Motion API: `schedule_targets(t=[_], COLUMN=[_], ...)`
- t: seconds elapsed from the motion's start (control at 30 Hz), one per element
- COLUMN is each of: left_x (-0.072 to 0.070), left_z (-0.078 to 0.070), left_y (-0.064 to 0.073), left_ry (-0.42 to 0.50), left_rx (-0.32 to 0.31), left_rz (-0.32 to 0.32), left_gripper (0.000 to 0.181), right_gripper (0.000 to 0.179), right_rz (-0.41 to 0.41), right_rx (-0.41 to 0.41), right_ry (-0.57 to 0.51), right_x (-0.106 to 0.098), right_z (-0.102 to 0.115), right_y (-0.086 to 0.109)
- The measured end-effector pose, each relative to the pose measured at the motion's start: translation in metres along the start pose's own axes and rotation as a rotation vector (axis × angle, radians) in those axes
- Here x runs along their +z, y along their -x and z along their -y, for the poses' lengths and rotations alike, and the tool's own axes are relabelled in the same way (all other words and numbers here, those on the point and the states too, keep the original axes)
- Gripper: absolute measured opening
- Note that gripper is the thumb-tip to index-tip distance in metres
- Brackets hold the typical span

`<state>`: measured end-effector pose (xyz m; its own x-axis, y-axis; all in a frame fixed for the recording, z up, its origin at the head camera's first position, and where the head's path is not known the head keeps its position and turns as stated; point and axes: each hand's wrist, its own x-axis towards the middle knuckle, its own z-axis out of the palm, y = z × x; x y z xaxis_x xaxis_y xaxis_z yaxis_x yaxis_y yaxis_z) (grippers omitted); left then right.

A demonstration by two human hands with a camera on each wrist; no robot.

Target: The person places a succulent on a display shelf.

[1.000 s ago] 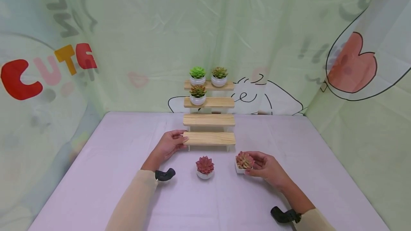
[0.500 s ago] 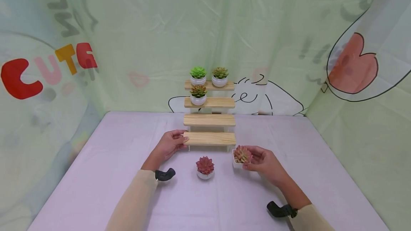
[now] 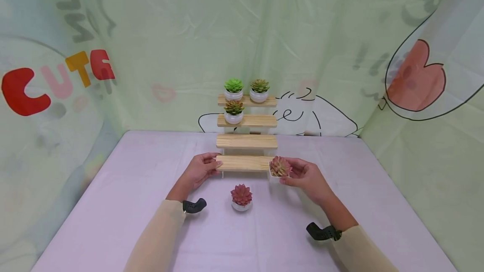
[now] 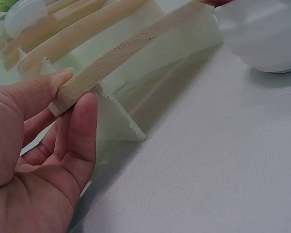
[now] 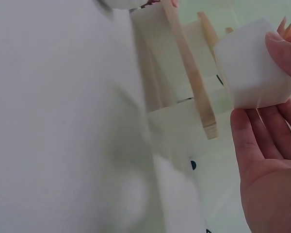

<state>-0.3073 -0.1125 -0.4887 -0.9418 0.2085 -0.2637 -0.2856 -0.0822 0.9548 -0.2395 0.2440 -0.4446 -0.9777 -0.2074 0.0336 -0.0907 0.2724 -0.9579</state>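
My left hand (image 3: 200,171) pinches the left end of the lowest wooden step of a tiered plant stand (image 3: 242,163); thumb on top and fingers beneath show in the left wrist view. In my right hand (image 3: 308,178) is a pinkish-green potted succulent (image 3: 280,167) in a square white pot (image 5: 254,65), gripped between thumb and fingers. It is raised off the table and overlaps the right end of the lowest step in the head view. A dark-red succulent (image 3: 241,195) in a round white pot stands on the table in front of the stand.
On the top step sit a bright green succulent (image 3: 233,89) and a dull green one (image 3: 259,90). A brownish-green succulent (image 3: 234,111) is at the left of the step below. A printed curtain (image 3: 181,53) hangs behind the white-covered table (image 3: 159,150).
My right hand has lifted the pinkish-green succulent and carried it forward and left, up to the right end of the lowest step. The left hand has stayed in place.
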Motion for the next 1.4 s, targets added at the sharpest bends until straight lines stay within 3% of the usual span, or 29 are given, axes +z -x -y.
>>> schedule_targets(t=[0.37, 1.07, 1.4], left_x=[0.0, -0.001, 0.0], left_z=[-0.001, 0.002, 0.002], left_y=[0.001, -0.001, -0.001], left_ry=[0.019, 0.028, 0.028], left_rx=[0.01, 0.015, 0.009], left_rz=[-0.002, -0.005, -0.008], left_gripper=[0.045, 0.043, 0.044], right_gripper=[0.069, 0.069, 0.069], right_rz=[-0.058, -0.09, -0.094], right_rx=[0.03, -0.027, -0.014], right_ry=[0.078, 0.024, 0.083], right_x=[0.0, -0.002, -0.001], right_z=[0.019, 0.049, 0.066], right_y=[-0.02, -0.063, -0.082])
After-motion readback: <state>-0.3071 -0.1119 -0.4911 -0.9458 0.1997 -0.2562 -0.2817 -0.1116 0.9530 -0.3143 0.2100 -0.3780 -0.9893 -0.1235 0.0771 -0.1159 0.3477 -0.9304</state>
